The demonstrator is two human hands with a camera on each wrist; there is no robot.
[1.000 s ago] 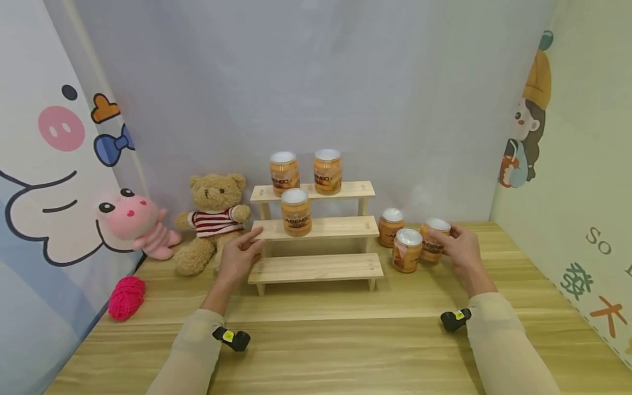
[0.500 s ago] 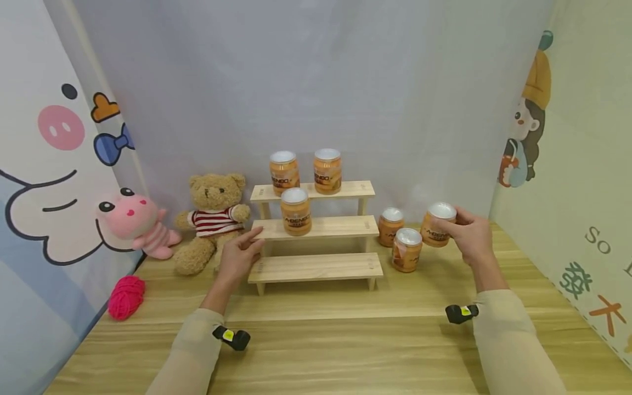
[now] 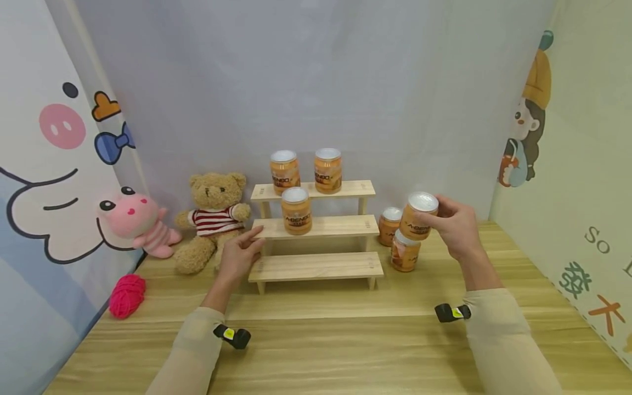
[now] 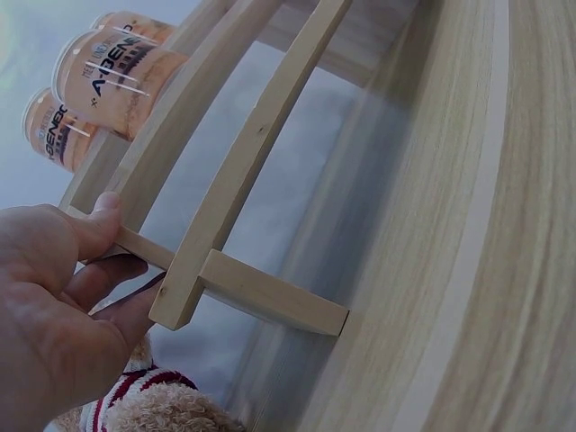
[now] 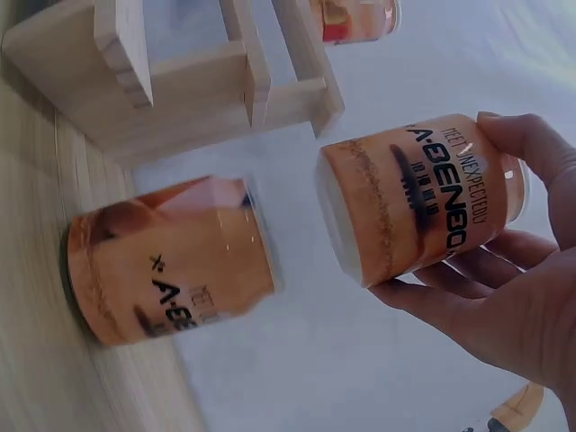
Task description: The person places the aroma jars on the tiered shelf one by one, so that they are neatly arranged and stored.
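My right hand [image 3: 459,227] grips an orange can [image 3: 416,224] with a silvery lid, thumb on one side and fingers round the other. In the right wrist view the held can [image 5: 409,202] hangs tilted, clear of a second can [image 5: 171,261] standing on the table. Behind that one, another can [image 3: 390,227] stands by the stand's right end. My left hand [image 3: 239,255] holds the left end of a three-tier wooden stand [image 3: 340,226]; in the left wrist view its thumb lies on the side rail. Two cans [image 3: 285,174] stand on the top tier, one can [image 3: 297,213] on the middle tier.
A teddy bear [image 3: 212,222] in a striped shirt sits left of the stand, beside a pink plush toy [image 3: 133,216]. A ball of pink yarn [image 3: 127,296] lies at the table's left edge. A grey curtain [image 3: 419,109] hangs behind.
My right hand has lifted the can off the table and carried it up, then left, over the front standing can. The left hand has stayed at the stand's end.
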